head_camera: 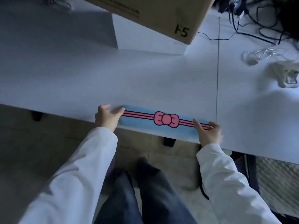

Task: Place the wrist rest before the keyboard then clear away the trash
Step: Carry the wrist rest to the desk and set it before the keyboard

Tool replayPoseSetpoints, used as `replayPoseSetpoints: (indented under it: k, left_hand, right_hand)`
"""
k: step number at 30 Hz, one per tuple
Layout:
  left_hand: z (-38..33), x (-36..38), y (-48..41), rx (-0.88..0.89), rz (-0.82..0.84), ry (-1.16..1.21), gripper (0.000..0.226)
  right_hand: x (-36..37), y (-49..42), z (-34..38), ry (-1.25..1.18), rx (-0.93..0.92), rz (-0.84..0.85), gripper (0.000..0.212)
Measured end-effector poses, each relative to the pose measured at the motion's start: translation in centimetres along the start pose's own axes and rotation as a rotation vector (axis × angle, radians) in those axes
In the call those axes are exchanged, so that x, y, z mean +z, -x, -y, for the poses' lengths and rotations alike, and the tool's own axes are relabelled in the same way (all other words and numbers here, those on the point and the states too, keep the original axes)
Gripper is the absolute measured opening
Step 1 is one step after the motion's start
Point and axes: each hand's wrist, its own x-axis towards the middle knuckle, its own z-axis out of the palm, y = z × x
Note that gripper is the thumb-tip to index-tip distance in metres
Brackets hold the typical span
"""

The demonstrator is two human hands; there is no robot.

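A long light-blue wrist rest (145, 126) with pink stripes and a pink bow in the middle lies at the front edge of the white table (80, 75). My left hand (107, 116) grips its left end, thumb on top. My right hand (207, 132) grips its right end, fingers over the stripes. No keyboard and no trash can be made out in this view.
A big brown cardboard box (161, 15) stands at the back, above a white block (145, 38). Black cables (258, 25), a white cable coil (262, 54) and a white device (286, 73) lie at the right. My legs and the floor show below the table edge.
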Motion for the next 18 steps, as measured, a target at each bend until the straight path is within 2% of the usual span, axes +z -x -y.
replayPoseSetpoints:
  k: [2, 7, 14, 18]
  left_hand:
    - [-0.2, 1.0, -0.7, -0.012, -0.010, -0.048, 0.067]
    - [0.7, 2.6, -1.7, -0.070, 0.029, -0.011, 0.073]
    - [1.3, 3.2, -2.8, -0.106, 0.088, -0.024, 0.072]
    - [1.1, 3.2, -2.8, -0.128, 0.085, -0.001, 0.062]
  right_hand:
    - [-0.5, -1.4, -0.1, 0.076, 0.037, -0.047, 0.072]
    - [-0.6, -3.7, -0.8, 0.155, 0.155, 0.004, 0.076]
    - [-0.9, -5.5, -1.3, 0.141, 0.179, 0.041, 0.070]
    - [-1.0, -5.6, -1.4, 0.144, 0.165, 0.041, 0.071]
